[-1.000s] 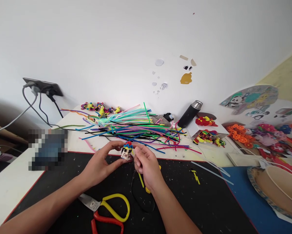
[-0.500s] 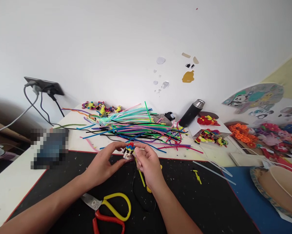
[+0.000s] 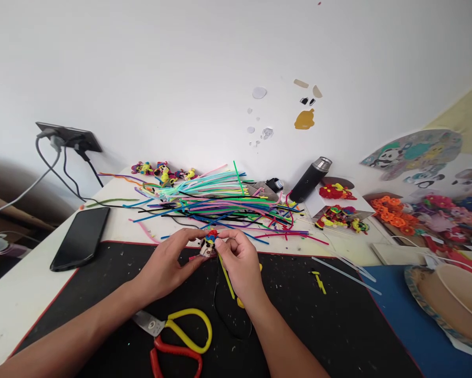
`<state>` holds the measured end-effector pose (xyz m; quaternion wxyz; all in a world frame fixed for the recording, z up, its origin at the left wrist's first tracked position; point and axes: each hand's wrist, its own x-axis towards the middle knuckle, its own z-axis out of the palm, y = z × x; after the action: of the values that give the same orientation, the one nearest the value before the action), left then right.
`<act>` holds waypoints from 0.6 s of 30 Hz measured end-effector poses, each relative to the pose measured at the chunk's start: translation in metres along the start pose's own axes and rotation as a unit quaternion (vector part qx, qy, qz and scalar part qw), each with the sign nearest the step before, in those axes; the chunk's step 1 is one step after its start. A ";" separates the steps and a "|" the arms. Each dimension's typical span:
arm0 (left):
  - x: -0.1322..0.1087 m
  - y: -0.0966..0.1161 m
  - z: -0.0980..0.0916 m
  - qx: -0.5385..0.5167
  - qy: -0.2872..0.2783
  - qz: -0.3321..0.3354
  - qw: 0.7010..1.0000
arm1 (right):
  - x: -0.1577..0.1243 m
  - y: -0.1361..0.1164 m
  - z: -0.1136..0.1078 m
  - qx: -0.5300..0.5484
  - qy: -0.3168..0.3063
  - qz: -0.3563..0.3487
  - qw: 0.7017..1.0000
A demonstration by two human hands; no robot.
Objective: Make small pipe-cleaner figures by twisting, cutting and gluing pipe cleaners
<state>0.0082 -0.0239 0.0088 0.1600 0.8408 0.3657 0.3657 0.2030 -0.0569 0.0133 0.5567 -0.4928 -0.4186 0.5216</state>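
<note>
A small pipe-cleaner doll (image 3: 208, 247) with a white face, black eye patches and a blue, yellow and red top is held between both hands above the black mat (image 3: 291, 315). My left hand (image 3: 171, 262) grips its left side with thumb and fingers. On the other side, my right hand (image 3: 238, 265) pinches it near the head. A yellow pipe cleaner (image 3: 227, 278) hangs down beside my right hand. Below, scissors (image 3: 172, 333) with one yellow and one red handle lie on the mat. A thin black cord (image 3: 216, 310) curves between the forearms.
Beyond the mat lies a heap of coloured pipe cleaners (image 3: 216, 197), with several finished dolls (image 3: 163, 170) behind it. A black thermos (image 3: 311, 179) leans near a white box (image 3: 338, 207). On the left is a phone (image 3: 80, 239); on the right, a round basket (image 3: 448, 304).
The doll stays in both hands and has turned or tilted slightly. My right fingers have shifted a little around its head. The rest of the table looks the same.
</note>
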 end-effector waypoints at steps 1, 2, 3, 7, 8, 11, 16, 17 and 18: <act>0.000 0.000 0.000 -0.001 -0.001 0.001 1.000 | 0.000 0.000 0.000 -0.004 0.000 -0.003 1.000; 0.000 0.001 0.000 -0.003 -0.002 0.002 1.000 | 0.000 -0.001 0.000 -0.009 0.000 -0.005 1.000; 0.000 0.001 0.000 -0.004 -0.005 0.003 1.000 | 0.000 -0.001 0.000 -0.015 0.001 -0.007 1.000; 0.000 0.000 -0.001 -0.004 -0.009 0.000 1.000 | -0.001 -0.004 0.000 -0.041 0.005 -0.015 0.999; 0.000 -0.001 -0.001 -0.003 -0.009 -0.001 1.000 | -0.002 -0.005 0.000 -0.044 0.004 -0.015 0.999; 0.000 -0.002 -0.001 -0.002 -0.010 -0.002 1.000 | -0.003 -0.006 0.000 -0.050 0.002 -0.018 0.999; 0.000 -0.001 -0.001 -0.007 -0.019 -0.007 1.000 | -0.002 -0.007 0.000 -0.072 0.004 -0.017 0.997; 0.000 0.000 -0.001 -0.008 -0.019 -0.008 1.000 | -0.002 -0.007 0.000 -0.074 0.005 -0.016 0.997; 0.000 0.000 -0.001 -0.008 -0.019 -0.009 1.000 | -0.001 -0.006 0.000 -0.077 0.006 -0.016 0.997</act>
<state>0.0074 -0.0239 0.0096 0.1766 0.8429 0.3670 0.3515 0.2041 -0.0581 0.0196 0.5277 -0.5303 -0.4620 0.4763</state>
